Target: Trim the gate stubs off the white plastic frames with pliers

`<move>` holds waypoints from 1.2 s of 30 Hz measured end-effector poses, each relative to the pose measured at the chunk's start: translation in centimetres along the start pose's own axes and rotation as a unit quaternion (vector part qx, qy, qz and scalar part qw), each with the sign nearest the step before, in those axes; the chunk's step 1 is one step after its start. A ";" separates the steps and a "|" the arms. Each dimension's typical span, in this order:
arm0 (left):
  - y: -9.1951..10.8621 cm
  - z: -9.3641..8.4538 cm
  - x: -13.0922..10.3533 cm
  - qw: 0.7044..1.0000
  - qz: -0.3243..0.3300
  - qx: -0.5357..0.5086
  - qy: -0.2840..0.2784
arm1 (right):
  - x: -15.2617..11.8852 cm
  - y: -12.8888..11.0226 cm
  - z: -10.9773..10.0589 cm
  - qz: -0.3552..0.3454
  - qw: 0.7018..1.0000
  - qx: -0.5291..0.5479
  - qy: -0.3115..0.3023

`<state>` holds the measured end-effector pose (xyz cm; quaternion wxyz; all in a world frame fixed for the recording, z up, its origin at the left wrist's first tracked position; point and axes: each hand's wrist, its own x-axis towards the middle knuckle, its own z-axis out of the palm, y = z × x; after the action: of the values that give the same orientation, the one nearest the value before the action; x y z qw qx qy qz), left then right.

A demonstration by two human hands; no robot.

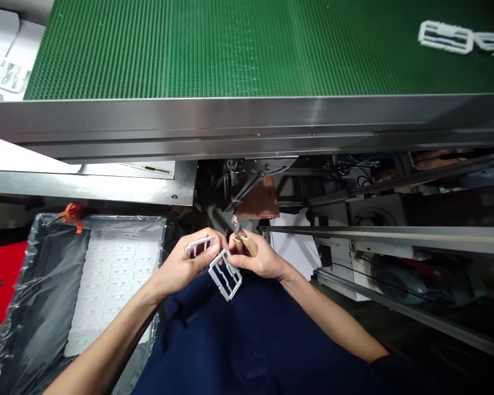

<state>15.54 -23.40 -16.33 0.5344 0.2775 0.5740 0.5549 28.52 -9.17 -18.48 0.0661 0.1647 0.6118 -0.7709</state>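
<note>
My left hand (200, 253) is closed on a small white plastic frame (198, 245) with slots, pinched between thumb and fingers. A second white plastic frame (226, 277) hangs tilted between my hands, its upper end at both thumbs. My right hand (258, 257) is wrapped round a pair of nippers (247, 243) with tan handles, metal jaws pointing up and away from me. The right thumb also presses against the second frame. Which fingers bear that frame's weight I cannot tell. Both hands are close together in front of my dark blue clothing.
Ahead runs a green ribbed conveyor belt (189, 49) with a metal edge rail (247, 123); more white plastic frames (447, 37) lie at its far right. A plastic-lined bin (45, 307) at left holds rows of white parts (115, 274). Metal bars (395, 233) cross on the right.
</note>
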 end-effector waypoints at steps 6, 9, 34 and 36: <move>0.3 -0.1 -1.3 0.998 -0.012 0.062 0.020 | -0.6 -1.8 0.2 0.022 0.977 -0.209 -0.019; 0.7 -0.1 -1.7 0.995 -0.024 0.094 0.029 | -1.5 -4.0 -0.6 0.017 0.924 -0.382 -0.016; 1.4 0.5 -2.6 0.991 -0.006 0.133 0.033 | -4.1 -13.0 0.3 -0.030 0.667 -0.735 -0.121; 0.9 0.5 -2.6 0.996 -0.014 0.082 0.035 | -3.8 -12.7 -0.1 0.003 0.709 -0.698 -0.099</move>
<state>16.45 -25.35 -14.58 0.4968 0.2930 0.6397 0.5081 28.19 -6.38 -5.49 0.2250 -0.0036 0.9648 -0.1357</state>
